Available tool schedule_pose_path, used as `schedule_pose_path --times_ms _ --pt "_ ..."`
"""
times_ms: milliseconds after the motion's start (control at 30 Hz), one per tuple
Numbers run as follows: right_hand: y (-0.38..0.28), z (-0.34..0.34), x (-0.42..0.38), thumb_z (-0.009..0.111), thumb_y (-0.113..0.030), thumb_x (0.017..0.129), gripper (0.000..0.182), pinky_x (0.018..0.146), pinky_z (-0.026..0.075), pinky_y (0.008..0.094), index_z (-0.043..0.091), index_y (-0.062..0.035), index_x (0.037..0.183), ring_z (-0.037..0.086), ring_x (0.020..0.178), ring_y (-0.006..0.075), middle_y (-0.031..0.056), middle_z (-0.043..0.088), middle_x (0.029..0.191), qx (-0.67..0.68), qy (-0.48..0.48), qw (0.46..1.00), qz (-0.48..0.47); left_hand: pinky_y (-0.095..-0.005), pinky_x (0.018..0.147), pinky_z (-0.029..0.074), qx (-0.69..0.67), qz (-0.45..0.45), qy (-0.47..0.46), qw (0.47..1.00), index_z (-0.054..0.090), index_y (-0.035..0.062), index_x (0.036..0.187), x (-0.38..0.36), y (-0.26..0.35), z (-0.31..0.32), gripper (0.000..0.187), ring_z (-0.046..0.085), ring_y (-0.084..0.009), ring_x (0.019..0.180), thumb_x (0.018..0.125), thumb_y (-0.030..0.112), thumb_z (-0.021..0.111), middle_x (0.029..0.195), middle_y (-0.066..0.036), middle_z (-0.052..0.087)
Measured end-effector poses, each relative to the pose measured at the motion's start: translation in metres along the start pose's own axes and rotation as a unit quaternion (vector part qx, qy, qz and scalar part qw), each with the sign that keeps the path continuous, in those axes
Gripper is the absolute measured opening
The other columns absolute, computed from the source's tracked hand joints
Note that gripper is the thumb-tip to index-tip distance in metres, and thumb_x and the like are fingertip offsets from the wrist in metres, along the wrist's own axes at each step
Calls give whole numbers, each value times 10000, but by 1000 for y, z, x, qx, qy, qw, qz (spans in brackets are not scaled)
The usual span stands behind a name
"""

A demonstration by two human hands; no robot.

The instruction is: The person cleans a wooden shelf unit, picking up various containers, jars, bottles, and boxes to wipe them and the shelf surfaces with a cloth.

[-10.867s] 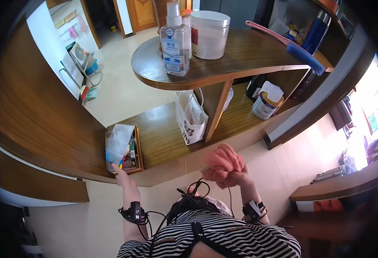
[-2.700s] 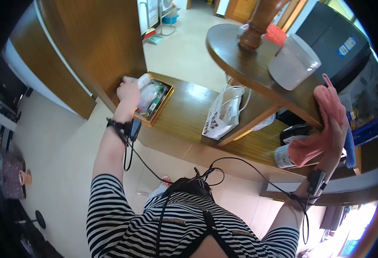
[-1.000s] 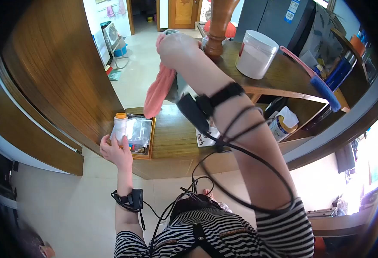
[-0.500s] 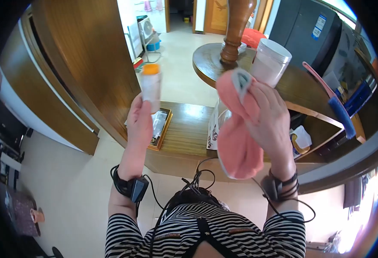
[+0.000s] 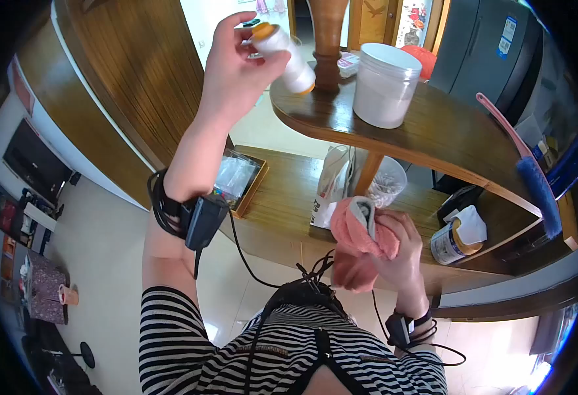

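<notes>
My left hand [image 5: 233,76] is raised near the upper shelf [image 5: 447,131], fingers closed around a small white bottle [image 5: 286,60] with an orange cap. The bottle is tilted, and a bit of orange shows at its lower end too. Lower down, my right hand [image 5: 399,253] grips a bunched pink cloth [image 5: 355,230] with a grey underside, part of it hanging down. On the upper shelf stands a clear wide-mouthed jar [image 5: 386,89] with whitish contents, to the right of the bottle and apart from both hands.
A turned wooden post [image 5: 326,39] rises from the upper shelf. On the lower shelf are a wooden tray [image 5: 253,191] with plastic packets, a paper bag [image 5: 332,184], a tub of white sticks [image 5: 389,181] and a labelled can [image 5: 450,243]. A blue duster [image 5: 536,191] leans at right.
My left hand has moved up and right with the bottle, which now tilts over the shelf edge. My right hand has lowered the cloth away from the jar. The view has shifted.
</notes>
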State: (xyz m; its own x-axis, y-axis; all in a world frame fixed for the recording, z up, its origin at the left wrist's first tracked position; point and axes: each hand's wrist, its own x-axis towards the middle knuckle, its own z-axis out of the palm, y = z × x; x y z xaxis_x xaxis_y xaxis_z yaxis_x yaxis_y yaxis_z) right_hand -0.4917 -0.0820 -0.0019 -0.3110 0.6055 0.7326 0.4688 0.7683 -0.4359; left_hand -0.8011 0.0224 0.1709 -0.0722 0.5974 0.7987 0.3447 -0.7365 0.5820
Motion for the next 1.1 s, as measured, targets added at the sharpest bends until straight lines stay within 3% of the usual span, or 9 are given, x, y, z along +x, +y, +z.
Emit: schedule_pose_path --times_ms 300,400,433,500,533,633,767,933,1100 --pt "37 -1 -36 782 -52 667 480 863 539 423 625 -38 1120 663 990 368 183 664 1100 73 -39 996 39 -354 885 541 13 -110 -42 993 418 -30 1372 -7 -30 53 725 610 -216 1091 788 168 800 1212 -139 607" --pt "45 4 -41 764 -46 703 435 873 535 406 630 -18 1117 674 1005 335 175 671 1105 106 -56 991 64 -335 940 509 39 -106 -59 992 432 6 1369 -23 -33 53 620 606 -160 1064 853 93 765 1185 -110 631" --pt "48 4 -43 764 -46 703 435 873 535 406 630 -18 1117 674 1005 335 175 671 1105 112 -86 987 72 -316 913 504 71 -24 -70 995 489 -1 1325 -27 -37 49 495 621 -159 1024 903 122 716 1179 -101 637" --pt "53 12 -48 791 -26 681 527 912 523 414 609 -23 1175 663 1037 322 171 663 1147 188 -97 969 125 -332 954 446 17 -81 -23 996 338 -33 1414 -51 -11 43 754 519 -215 1130 862 232 779 1238 -145 517" --pt "53 17 -50 791 -26 681 527 912 523 414 609 -23 1175 663 1037 322 171 663 1147 203 -138 960 138 -310 919 464 90 -32 36 995 400 0 1379 -66 -13 36 576 519 -167 1108 911 126 710 1205 -88 541" --pt "53 32 -53 813 -54 697 514 935 508 388 609 -1 1166 663 1043 264 147 663 1166 230 -170 945 158 -278 882 493 -54 -92 94 990 408 16 1384 -129 -11 -3 526 588 -157 1023 931 61 670 1177 -88 591" --pt "52 71 -52 791 -50 708 477 960 483 370 629 1 1155 642 1063 246 128 660 1149 242 -154 949 130 -297 868 494 106 -288 95 947 541 3 1274 -261 -21 -65 348 625 -162 994 972 154 626 1166 -96 646" --pt "46 139 -49 711 -80 738 441 957 474 387 619 14 1159 638 1055 268 150 653 1134 194 -214 953 96 -308 854 481 -42 -459 353 814 557 22 1255 -401 5 -91 276 627 -170 976 1033 178 511 1135 -105 663" --pt "27 204 -49 663 -87 753 386 917 477 376 605 24 1118 622 985 269 136 637 1065 219 -269 935 76 -317 887 482 -17 -561 364 743 517 13 1307 -512 14 -112 351 627 -180 1036 1046 248 496 1168 -119 652"
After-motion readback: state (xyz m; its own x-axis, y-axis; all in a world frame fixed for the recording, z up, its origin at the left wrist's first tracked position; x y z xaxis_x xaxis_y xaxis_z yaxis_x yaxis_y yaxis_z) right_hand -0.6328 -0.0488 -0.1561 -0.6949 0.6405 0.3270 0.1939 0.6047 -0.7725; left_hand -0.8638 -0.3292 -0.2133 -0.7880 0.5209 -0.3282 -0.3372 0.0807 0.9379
